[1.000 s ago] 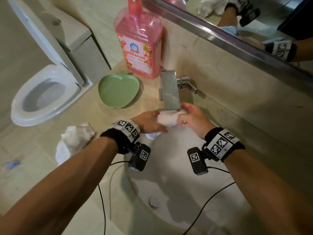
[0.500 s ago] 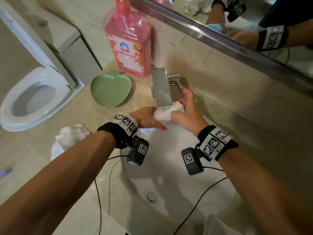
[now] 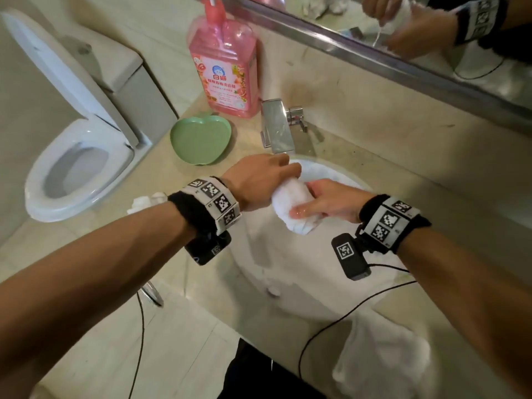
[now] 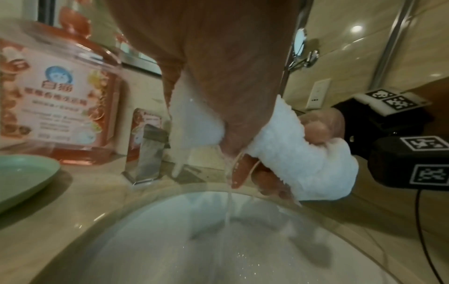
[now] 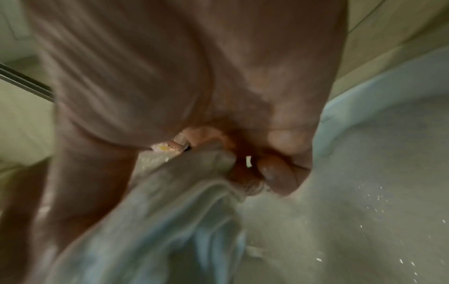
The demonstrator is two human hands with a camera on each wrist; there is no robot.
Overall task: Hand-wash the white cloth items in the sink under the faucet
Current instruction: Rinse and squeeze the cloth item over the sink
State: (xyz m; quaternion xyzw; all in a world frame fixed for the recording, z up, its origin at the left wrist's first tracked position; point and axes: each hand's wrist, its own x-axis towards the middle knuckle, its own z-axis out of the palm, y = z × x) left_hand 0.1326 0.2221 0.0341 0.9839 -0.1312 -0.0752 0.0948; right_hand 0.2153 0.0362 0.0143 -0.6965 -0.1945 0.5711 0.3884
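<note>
- White cloth (image 3: 293,205): rolled into a thick wad, held in the air over the sink basin (image 3: 288,272), in front of and below the faucet spout. A thin stream of water (image 4: 228,207) runs from it down into the basin, seen from the left wrist.
- Left hand (image 3: 259,182): knuckles up, fingers curled tight round the upper end of the cloth.
- Right hand (image 3: 325,201): palm turned upward, fingers and thumb wrapped round the lower end of the same cloth; skin glistens wet. The right wrist view is blurred but shows fingers closed on wet fabric (image 5: 170,211).
- Faucet (image 3: 277,129): flat chrome spout with a lever at its right side, mounted behind the basin.
- Pink detergent bottle (image 3: 224,67): pump top, upright on the counter left of the faucet.
- Green apple-shaped dish (image 3: 201,139): on the counter just in front of the bottle.
- Second white cloth (image 3: 383,367): lying crumpled on the near counter edge, right of the basin.
- Third white cloth (image 3: 146,201): bunched on the counter left of the basin, partly hidden by the left wrist.
- Toilet (image 3: 77,174): lid raised, to the left of the counter.
- Mirror (image 3: 417,38): above the counter, reflecting both hands and the cloth.
</note>
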